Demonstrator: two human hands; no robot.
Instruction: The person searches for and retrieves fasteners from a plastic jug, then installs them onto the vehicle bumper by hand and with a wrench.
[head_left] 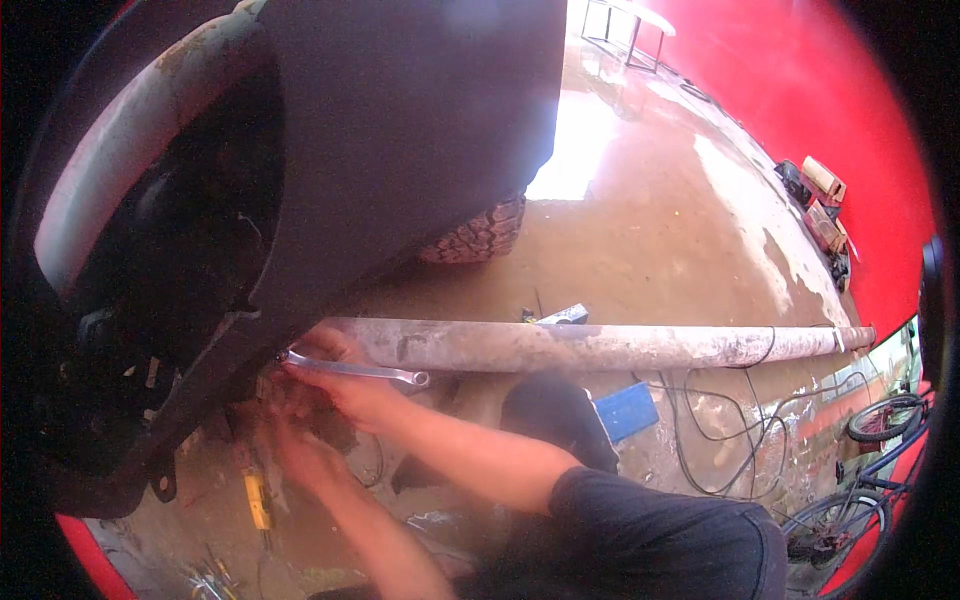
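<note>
A silver ring spanner [355, 370] lies across my right hand [355, 398], whose fingers are closed around it. One ring end sits by the lower edge of a dark vehicle body panel [400, 130]; the other end sticks out to the right. Below it is my left hand [298, 450], reaching in under the vehicle's edge among dark parts. Its fingers are blurred and in shadow, so what they touch cannot be made out. Beneath the left hand's side, a yellow-handled tool [258, 498] is near the wet floor.
A long pale pole [600, 346] runs rightward from beside my hands. Past it are a tyre [480, 235] and a small blue-grey block [565, 314]. Nearer lie a blue box [627, 412], looping black cable [690, 450] and loose tools [215, 580]. A bicycle [850, 510] stands at right.
</note>
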